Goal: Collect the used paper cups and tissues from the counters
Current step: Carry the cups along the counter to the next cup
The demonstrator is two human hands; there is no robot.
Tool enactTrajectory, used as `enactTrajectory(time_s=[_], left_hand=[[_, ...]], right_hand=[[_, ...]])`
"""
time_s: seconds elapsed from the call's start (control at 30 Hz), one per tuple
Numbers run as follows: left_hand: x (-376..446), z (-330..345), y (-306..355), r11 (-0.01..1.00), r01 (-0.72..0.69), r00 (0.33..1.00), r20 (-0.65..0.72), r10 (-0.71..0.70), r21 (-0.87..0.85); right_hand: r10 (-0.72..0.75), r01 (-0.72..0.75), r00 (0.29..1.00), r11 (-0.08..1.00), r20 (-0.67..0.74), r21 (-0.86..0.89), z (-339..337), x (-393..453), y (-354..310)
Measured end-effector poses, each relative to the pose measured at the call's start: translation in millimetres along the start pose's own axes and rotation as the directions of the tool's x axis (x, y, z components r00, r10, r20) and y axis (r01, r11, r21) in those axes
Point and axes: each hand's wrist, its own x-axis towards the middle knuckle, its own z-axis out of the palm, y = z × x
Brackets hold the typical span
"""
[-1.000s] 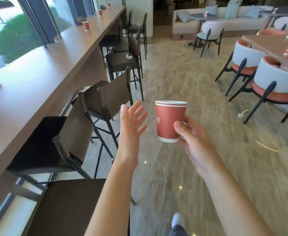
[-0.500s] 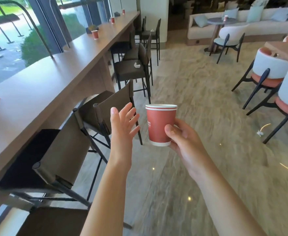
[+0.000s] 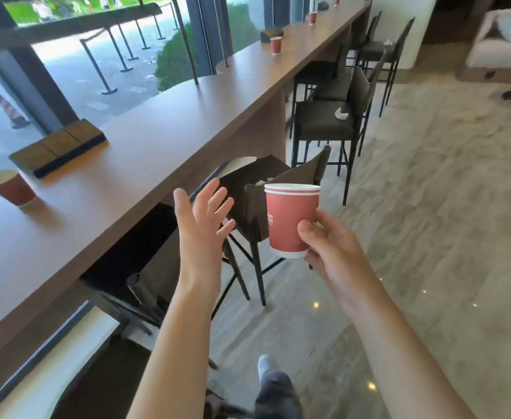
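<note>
My right hand (image 3: 328, 246) grips a red paper cup (image 3: 290, 220) with a white rim, held upright in front of me. Just left of that cup, my left hand (image 3: 201, 225) is raised with its fingers spread and holds nothing. The long wooden counter (image 3: 145, 137) runs along the window on my left. On it stand a red cup (image 3: 12, 189) at the near left, another red cup (image 3: 276, 45) further along, and more small cups (image 3: 312, 18) at the far end. A crumpled tissue (image 3: 342, 113) lies on a stool seat; another tissue (image 3: 263, 181) shows on the nearer stool.
Dark bar stools (image 3: 323, 122) line the counter's right side, the nearest (image 3: 266, 182) right behind my hands. A wooden box (image 3: 57, 148) sits on the counter near the left cup. A pale stone floor (image 3: 429, 237) spreads to the right; a sofa (image 3: 502, 40) stands far right.
My view has swung left toward the counter, bringing the near-left red cup and wooden box into sight. Both hands keep the same pose, the cup still in my right hand.
</note>
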Motion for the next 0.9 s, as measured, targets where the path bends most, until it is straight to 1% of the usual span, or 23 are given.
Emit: enactTrajectory(time_s=[0.1,0.27,0.43,0.53,0.6,0.7,0.8,0.9], left_hand=[[55,-11,-2,0.996,-0.052,0.998,-0.041,0.049,-0.071],[154,-11,0,0.986,-0.043,0.997,-0.07,0.032,-0.159],[222,-12,4,0.987,-0.036,0.995,-0.102,0.021,-0.154],[238,-22,8,0.991,-0.03,0.991,-0.131,0.013,-0.129],[243,-31,8,0.991,-0.04,0.987,-0.158,0.02,-0.125],[248,-46,10,0.993,-0.048,0.971,-0.239,0.022,-0.105],[247,-61,14,0.995,-0.072,0.937,-0.347,0.042,-0.074],[241,-69,23,0.996,-0.088,0.888,-0.452,0.082,0.007]], right_hand=[[-0.003,0.005,0.999,0.999,0.036,-0.043,7,56,1],[0.002,0.008,0.997,0.992,0.08,-0.124,17,159,-13],[0.016,-0.003,0.995,0.991,0.103,-0.131,30,234,-15],[0.051,-0.036,0.989,0.994,0.138,-0.106,41,262,-7],[0.072,-0.052,0.979,0.993,0.189,-0.107,51,277,-1],[0.098,-0.074,0.957,0.993,0.274,-0.095,70,298,5],[0.119,-0.098,0.917,0.992,0.38,-0.073,90,316,8],[0.133,-0.13,0.872,0.991,0.472,-0.038,108,330,12]])
